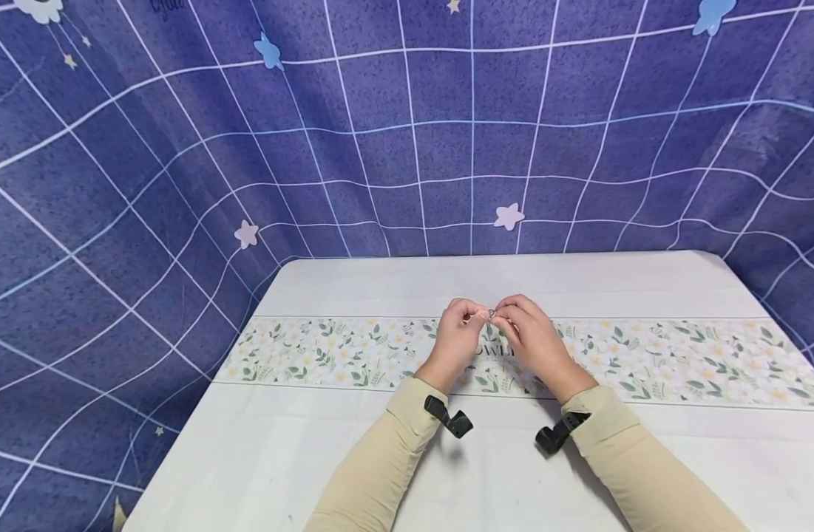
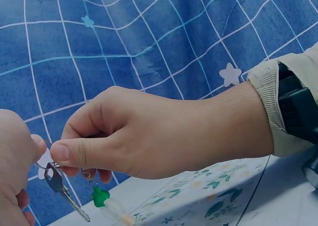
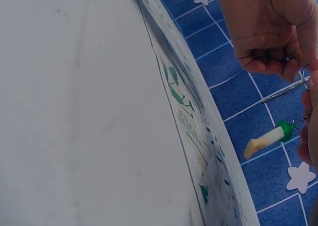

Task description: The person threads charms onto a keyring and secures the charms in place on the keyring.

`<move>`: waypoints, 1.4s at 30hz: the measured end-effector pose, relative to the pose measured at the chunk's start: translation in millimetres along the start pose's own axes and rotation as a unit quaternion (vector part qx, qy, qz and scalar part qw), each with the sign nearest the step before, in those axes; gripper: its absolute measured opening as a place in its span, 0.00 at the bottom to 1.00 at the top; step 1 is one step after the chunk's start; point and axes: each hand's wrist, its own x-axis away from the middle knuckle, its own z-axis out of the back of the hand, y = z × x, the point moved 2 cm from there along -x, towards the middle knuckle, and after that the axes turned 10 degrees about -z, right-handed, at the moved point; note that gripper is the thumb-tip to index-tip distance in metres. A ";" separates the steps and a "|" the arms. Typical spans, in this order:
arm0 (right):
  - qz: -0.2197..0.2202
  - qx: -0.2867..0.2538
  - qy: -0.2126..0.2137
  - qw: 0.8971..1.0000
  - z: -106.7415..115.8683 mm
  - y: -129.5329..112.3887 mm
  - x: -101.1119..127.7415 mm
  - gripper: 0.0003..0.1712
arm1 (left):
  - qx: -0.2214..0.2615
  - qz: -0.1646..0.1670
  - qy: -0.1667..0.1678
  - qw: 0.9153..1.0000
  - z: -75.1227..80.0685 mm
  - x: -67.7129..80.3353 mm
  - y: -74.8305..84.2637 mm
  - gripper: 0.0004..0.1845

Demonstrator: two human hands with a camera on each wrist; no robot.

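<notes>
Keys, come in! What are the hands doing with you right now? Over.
Left hand and right hand both pinching the key ring above the table. Key and green-capped charm dangling free. Nothing in the way.

A small silver key ring [image 2: 49,165] sits pinched between both grips, raised above the counter. From it hang a dark-headed metal key [image 2: 60,188], slanting downward, and a green-capped, pale charm [image 2: 107,202] dangling just beside it.
</notes>
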 end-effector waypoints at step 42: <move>-0.192 -0.389 -0.200 0.879 7.1 16.5 1.9 0.15 | 0.122 0.043 -0.124 0.984 18.9 -9.2 10.3 0.07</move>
